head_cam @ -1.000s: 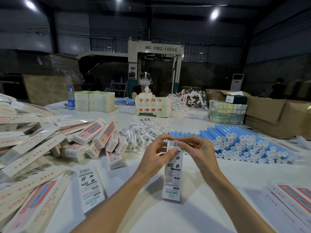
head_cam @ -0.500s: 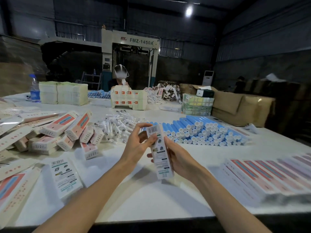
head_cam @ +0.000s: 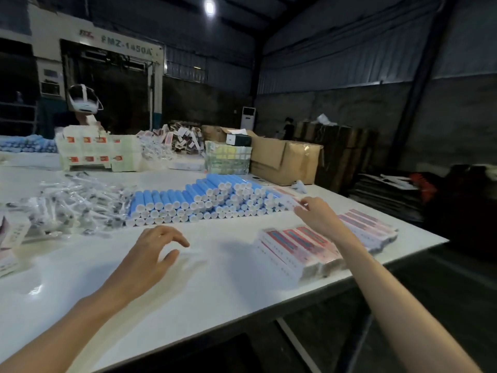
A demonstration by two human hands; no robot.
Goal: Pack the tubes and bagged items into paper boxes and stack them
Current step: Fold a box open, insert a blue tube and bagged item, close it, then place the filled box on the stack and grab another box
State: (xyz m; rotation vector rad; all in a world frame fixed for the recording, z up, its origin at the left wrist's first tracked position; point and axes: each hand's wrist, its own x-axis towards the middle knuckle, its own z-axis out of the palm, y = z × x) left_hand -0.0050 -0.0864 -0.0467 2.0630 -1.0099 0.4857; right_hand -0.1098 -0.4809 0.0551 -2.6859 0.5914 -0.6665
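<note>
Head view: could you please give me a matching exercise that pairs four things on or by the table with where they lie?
1 blue tubes
2 bagged items
3 paper boxes
4 brown carton

A in a row by the right edge of the table
B far right, beyond the tubes
C stacked in the middle
D loose heap left of the tubes

Pairs: 1-C, 2-D, 3-A, 4-B

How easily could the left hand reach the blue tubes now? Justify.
Probably easily: the left hand is open and empty, with only bare table between it and the blue tubes.
</note>
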